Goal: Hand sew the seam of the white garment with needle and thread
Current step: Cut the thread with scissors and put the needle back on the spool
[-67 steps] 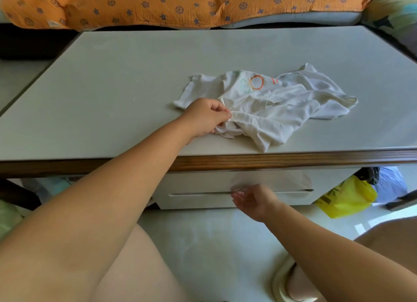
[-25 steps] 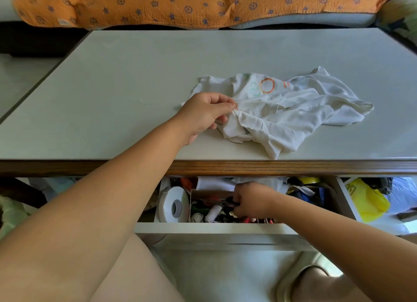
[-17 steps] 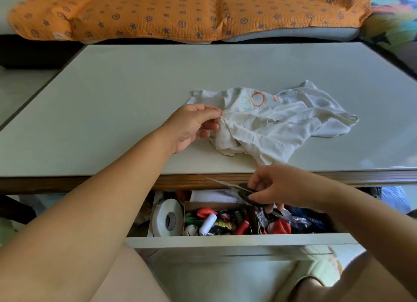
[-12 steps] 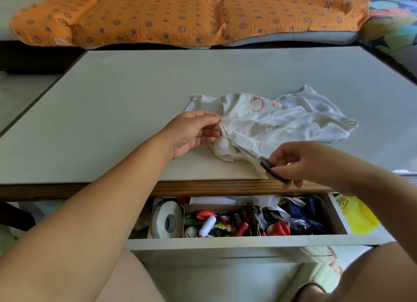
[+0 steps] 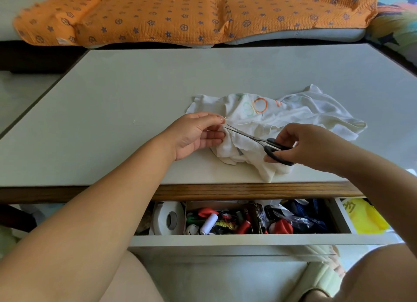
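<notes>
1. The left hand (image 5: 198, 135) pinches the thread (image 5: 244, 122) between thumb and forefinger, its other fingers straight beside the cloth.
2. The scissors (image 5: 248, 137) point at that pinch, tips just beside the thread.
3. The white garment (image 5: 300, 114) lies crumpled on the table (image 5: 112, 121), near its front edge.
4. The right hand (image 5: 302, 147) grips the scissors' black handles.
5. Below the table, the drawer (image 5: 225, 238) stands open.

The white garment (image 5: 300, 118) in the middle is soft matt cloth, much creased. The scissors (image 5: 252, 138) have bright metal blades and glossy black plastic handles. The table (image 5: 112, 94) top is smooth with a light sheen; its lower edge is grained wood. The orange blanket (image 5: 180, 12) at the top is crinkled cloth.
</notes>
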